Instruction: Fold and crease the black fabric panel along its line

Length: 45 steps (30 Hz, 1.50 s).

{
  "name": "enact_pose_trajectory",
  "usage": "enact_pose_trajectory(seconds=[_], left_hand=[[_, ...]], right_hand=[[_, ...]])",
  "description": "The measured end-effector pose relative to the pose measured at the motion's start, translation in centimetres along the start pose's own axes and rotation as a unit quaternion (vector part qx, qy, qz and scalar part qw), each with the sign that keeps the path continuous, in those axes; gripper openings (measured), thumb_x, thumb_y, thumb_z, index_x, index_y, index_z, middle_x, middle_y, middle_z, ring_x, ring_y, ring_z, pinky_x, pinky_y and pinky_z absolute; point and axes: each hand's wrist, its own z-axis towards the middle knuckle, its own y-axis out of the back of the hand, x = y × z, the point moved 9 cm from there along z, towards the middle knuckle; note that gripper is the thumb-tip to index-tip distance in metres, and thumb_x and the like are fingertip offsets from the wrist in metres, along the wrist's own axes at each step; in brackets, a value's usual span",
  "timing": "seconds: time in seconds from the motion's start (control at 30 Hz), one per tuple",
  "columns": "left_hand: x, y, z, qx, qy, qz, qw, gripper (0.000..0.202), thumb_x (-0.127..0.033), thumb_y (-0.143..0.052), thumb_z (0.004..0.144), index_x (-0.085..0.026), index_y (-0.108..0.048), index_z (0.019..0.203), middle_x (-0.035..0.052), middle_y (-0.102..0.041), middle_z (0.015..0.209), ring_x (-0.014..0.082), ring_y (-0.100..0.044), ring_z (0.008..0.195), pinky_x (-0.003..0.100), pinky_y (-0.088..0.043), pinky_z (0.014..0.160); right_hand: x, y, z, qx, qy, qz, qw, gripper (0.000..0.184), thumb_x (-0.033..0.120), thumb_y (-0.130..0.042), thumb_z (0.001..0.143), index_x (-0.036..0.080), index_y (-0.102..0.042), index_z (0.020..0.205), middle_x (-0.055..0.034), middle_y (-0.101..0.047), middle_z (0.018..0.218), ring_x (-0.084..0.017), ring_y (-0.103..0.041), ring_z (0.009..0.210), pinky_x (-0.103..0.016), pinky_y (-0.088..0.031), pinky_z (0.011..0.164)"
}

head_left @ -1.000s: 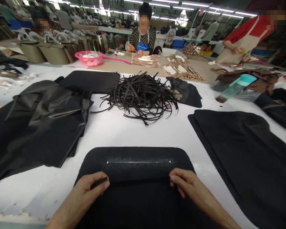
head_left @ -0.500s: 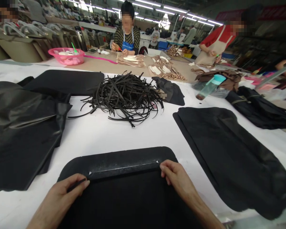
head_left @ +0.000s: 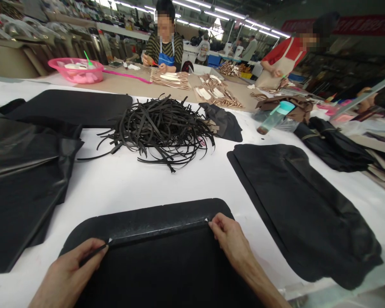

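In front of me lies a black panel [head_left: 128, 220] with rounded far corners, and a darker black sheet [head_left: 167, 265] covers its near part. A shiny whitish line with small white triangular marks at its ends runs beside the sheet's far edge. At the left end, my left hand [head_left: 73, 269] is closed, with a thin black strip [head_left: 92, 254] between thumb and forefinger. My right hand [head_left: 229, 237] is pinched closed at the right end, beside the other white mark. Its fingertips hide what they grip.
A heap of black strips [head_left: 163, 124] lies beyond the panel. Black pieces rest at left [head_left: 22, 188] and right [head_left: 295, 205]. Farther back are a pink basket [head_left: 77, 70], a bottle [head_left: 276, 117] and co-workers [head_left: 167, 42] at a brown-covered table.
The view has shifted a little, so most things sit farther left. My left hand has moved slightly outward to the left white mark; both hands stay closed at the line's ends.
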Motion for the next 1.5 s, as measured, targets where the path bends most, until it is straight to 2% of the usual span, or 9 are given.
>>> enact_pose_trajectory(seconds=[0.1, 0.3, 0.5, 0.67, 0.9, 1.1, 1.37, 1.5], left_hand=[[0.2, -0.9, -0.2, 0.055, 0.043, -0.012, 0.997, 0.049, -0.068, -0.050, 0.067, -0.023, -0.057, 0.086, -0.0024, -0.052, 0.060, 0.0172, -0.050, 0.060, 0.022, -0.041, 0.054], [-1.6, -0.9, -0.9, 0.082, 0.041, -0.037, 0.995, 0.042, -0.061, -0.051, 0.070, -0.021, -0.057, 0.080, -0.0016, -0.055, 0.070, 0.0164, -0.047, 0.066, 0.022, -0.038, 0.059], [-3.5, -0.2, -1.3, 0.049, 0.022, -0.042, 0.998, 0.034, -0.052, -0.048, 0.076, -0.019, -0.053, 0.070, -0.0025, -0.047, 0.059, 0.0144, -0.041, 0.059, 0.022, -0.033, 0.053], [-3.8, 0.2, -1.3, 0.041, 0.011, -0.047, 0.998, 0.030, -0.046, -0.047, 0.078, -0.018, -0.054, 0.070, -0.0021, -0.053, 0.063, 0.0150, -0.046, 0.062, 0.023, -0.035, 0.057], [-5.3, 1.6, -2.0, -0.006, -0.020, -0.015, 1.000, 0.013, -0.020, -0.040, 0.072, -0.017, -0.052, 0.066, -0.0022, -0.053, 0.061, 0.0139, -0.048, 0.061, 0.025, -0.032, 0.056], [-5.0, 2.0, -2.2, -0.033, -0.010, 0.003, 0.999, 0.018, -0.028, -0.043, 0.078, -0.018, -0.052, 0.066, -0.0026, -0.052, 0.058, 0.0135, -0.049, 0.059, 0.025, -0.031, 0.054], [-5.0, 1.8, -1.7, -0.034, -0.006, 0.032, 0.999, 0.016, -0.022, -0.042, 0.077, -0.018, -0.051, 0.065, -0.0028, -0.050, 0.057, 0.0122, -0.047, 0.057, 0.026, -0.030, 0.056], [-5.1, 1.8, -1.7, -0.033, -0.002, 0.046, 0.998, 0.016, -0.021, -0.042, 0.078, -0.018, -0.049, 0.064, -0.0028, -0.049, 0.056, 0.0122, -0.046, 0.056, 0.026, -0.029, 0.055]], right_hand=[[0.0, -0.1, 0.2, 0.005, -0.002, -0.011, 1.000, 0.023, 0.033, -0.042, 0.084, 0.020, -0.044, 0.065, 0.0035, -0.051, 0.055, -0.012, -0.047, 0.053, -0.023, -0.028, 0.049], [-0.2, -0.7, 0.5, 0.019, 0.004, -0.024, 1.000, 0.025, 0.036, -0.040, 0.083, 0.020, -0.043, 0.065, 0.0030, -0.051, 0.056, -0.013, -0.047, 0.054, -0.023, -0.028, 0.049], [-0.8, -1.4, 0.9, 0.038, -0.004, -0.059, 0.998, 0.028, 0.043, -0.036, 0.084, 0.022, -0.040, 0.066, 0.0045, -0.048, 0.055, -0.013, -0.046, 0.052, -0.025, -0.029, 0.048], [-1.6, -2.4, 1.1, 0.056, 0.003, -0.043, 0.997, 0.031, 0.048, -0.034, 0.085, 0.022, -0.041, 0.068, 0.0044, -0.047, 0.055, -0.013, -0.045, 0.050, -0.025, -0.028, 0.046], [-2.6, -3.1, 1.2, 0.082, 0.010, -0.020, 0.996, 0.036, 0.056, -0.035, 0.082, 0.023, -0.044, 0.070, 0.0026, -0.045, 0.053, -0.014, -0.044, 0.049, -0.026, -0.034, 0.048], [-2.9, -2.9, 1.4, 0.073, 0.008, -0.002, 0.997, 0.035, 0.057, -0.043, 0.076, 0.024, -0.049, 0.070, 0.0007, -0.050, 0.054, -0.016, -0.047, 0.049, -0.027, -0.034, 0.046], [-3.4, -3.4, 1.2, 0.102, -0.028, -0.036, 0.994, 0.038, 0.060, -0.034, 0.079, 0.024, -0.045, 0.072, 0.0021, -0.047, 0.057, -0.017, -0.047, 0.055, -0.028, -0.037, 0.054], [-3.2, -3.3, 1.3, 0.098, -0.015, -0.031, 0.995, 0.037, 0.059, -0.034, 0.080, 0.024, -0.044, 0.073, 0.0017, -0.048, 0.058, -0.017, -0.048, 0.056, -0.028, -0.036, 0.052]])
